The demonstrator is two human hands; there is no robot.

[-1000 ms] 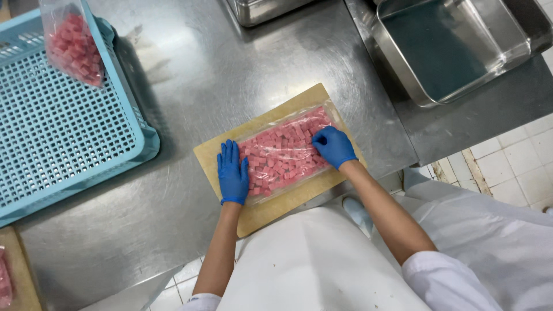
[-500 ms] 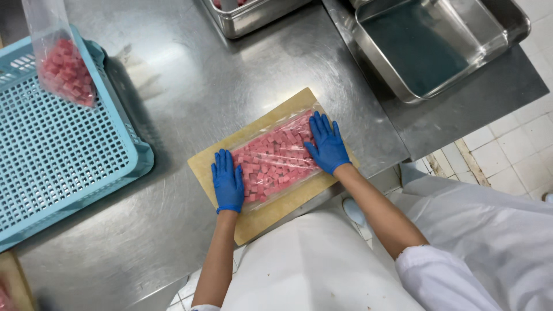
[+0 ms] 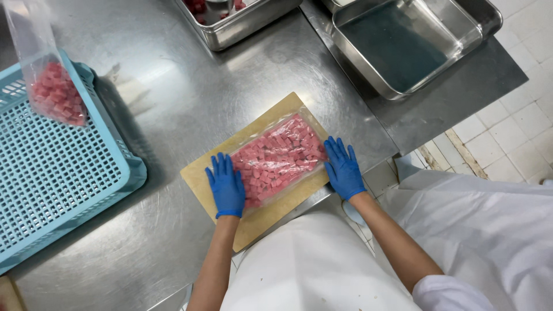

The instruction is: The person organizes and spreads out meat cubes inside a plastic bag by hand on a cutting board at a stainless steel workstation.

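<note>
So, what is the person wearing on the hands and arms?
Both the left hand and the right hand wear tight, plain blue disposable gloves that end at the wrists. The forearms are bare. A white sleeve covers the right upper arm. No markings show.

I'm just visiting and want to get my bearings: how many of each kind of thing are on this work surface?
Clear bags of pink cubes: 2, one flat under both hands, one hanging over the crate
Blue-gloved hands: 2, left and right
Metal trays: 2, and
Blue plastic crate: 1
Tan cutting board: 1
Total: 8
</note>
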